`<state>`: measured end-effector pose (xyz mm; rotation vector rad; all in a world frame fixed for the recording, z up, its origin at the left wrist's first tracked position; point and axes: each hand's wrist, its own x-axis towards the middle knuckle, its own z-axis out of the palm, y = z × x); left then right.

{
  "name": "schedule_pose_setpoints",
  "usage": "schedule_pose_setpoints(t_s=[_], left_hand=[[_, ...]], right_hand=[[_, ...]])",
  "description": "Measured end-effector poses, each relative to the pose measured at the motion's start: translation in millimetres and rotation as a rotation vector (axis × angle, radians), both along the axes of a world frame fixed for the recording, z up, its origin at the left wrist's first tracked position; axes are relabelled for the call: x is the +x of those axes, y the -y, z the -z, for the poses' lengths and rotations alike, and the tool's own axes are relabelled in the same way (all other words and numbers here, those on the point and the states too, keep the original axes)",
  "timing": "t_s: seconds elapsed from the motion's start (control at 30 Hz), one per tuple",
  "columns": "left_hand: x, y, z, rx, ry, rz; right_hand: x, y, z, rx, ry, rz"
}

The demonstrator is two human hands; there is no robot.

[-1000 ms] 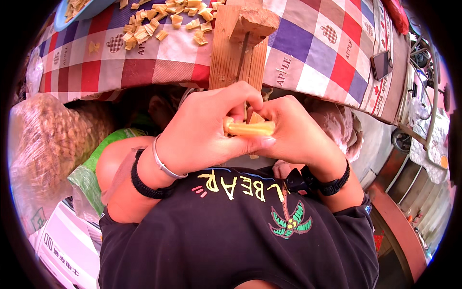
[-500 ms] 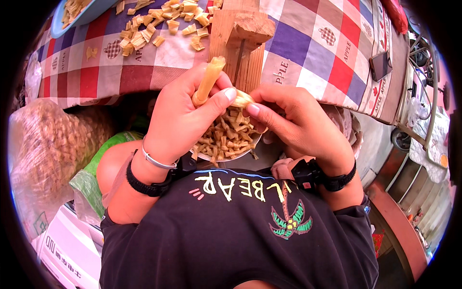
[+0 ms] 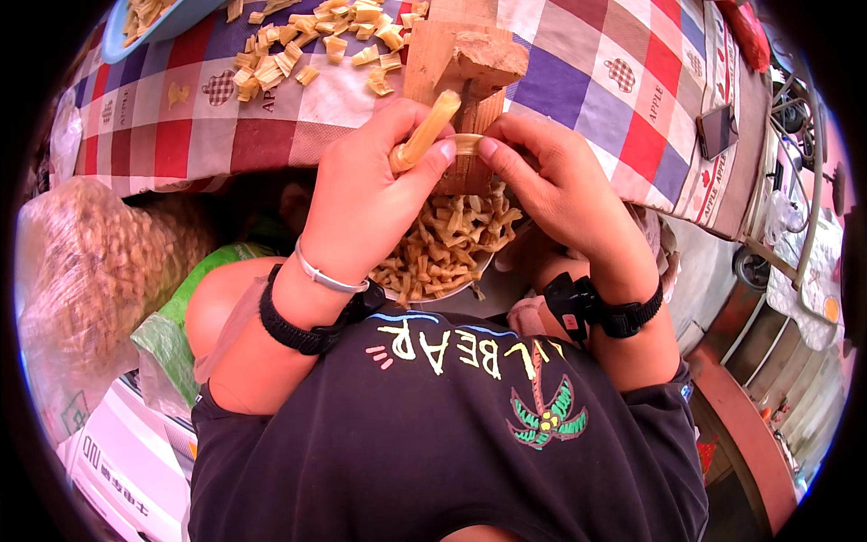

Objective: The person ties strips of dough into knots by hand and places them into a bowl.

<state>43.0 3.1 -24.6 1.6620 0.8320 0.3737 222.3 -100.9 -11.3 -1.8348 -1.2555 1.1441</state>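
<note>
Left hand (image 3: 366, 194): clasps a pale yellow stick (image 3: 424, 134), frame centre
Right hand (image 3: 564, 185): fingertips pinch a curled strip (image 3: 467, 143) beside it

Checked tablecloth (image 3: 578, 99) — cut pieces (image 3: 298, 50), wooden block (image 3: 461, 68)

The left hand (image 3: 366, 194) grips a pale yellow stick (image 3: 424, 131), tilted up toward a wooden block (image 3: 461, 68) that stands at the near edge of the table (image 3: 587, 86) with its checked cloth. The right hand (image 3: 555, 185) pinches a short cut piece (image 3: 467, 143) just beside the stick's upper end. Below the hands, a bowl (image 3: 442, 248) of cut pieces sits in the person's lap. More cut pieces (image 3: 307, 41) lie scattered on the cloth toward the far edge. A phone (image 3: 718, 131) lies near the table's right edge.
</note>
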Motion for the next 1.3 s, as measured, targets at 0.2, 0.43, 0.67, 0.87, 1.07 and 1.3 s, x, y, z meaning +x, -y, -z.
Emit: schedule_pose_setpoints(t_s=[0.2, 0.43, 0.67, 0.87, 1.07, 1.3], left_hand=[[1.6, -2.8, -3.4, 0.087, -0.129, 0.030], [-12.5, -23.0, 11.6, 0.276, -0.036, -0.214], [-13.2, -4.0, -7.6, 0.066, 0.092, -0.179], [-13.9, -2.2, -14.8, 0.277, 0.069, 0.067], [-14.1, -17.2, -11.4, 0.096, -0.007, -0.225], [-12.6, 13.4, -26.3, -0.543, 0.294, -0.082]], right_hand=[[-4.6, -9.5, 8.8, 0.122, 0.181, -0.037], [-7.5, -0.5, 0.6, 0.073, 0.047, 0.108], [-8.8, 6.8, -17.9, -0.013, -0.276, 0.071], [-12.9, 11.5, -14.6, 0.003, -0.268, 0.074], [-12.4, 8.8, -10.2, 0.111, -0.255, 0.236], [-33.9, 7.9, -18.7, 0.169, -0.133, 0.180]])
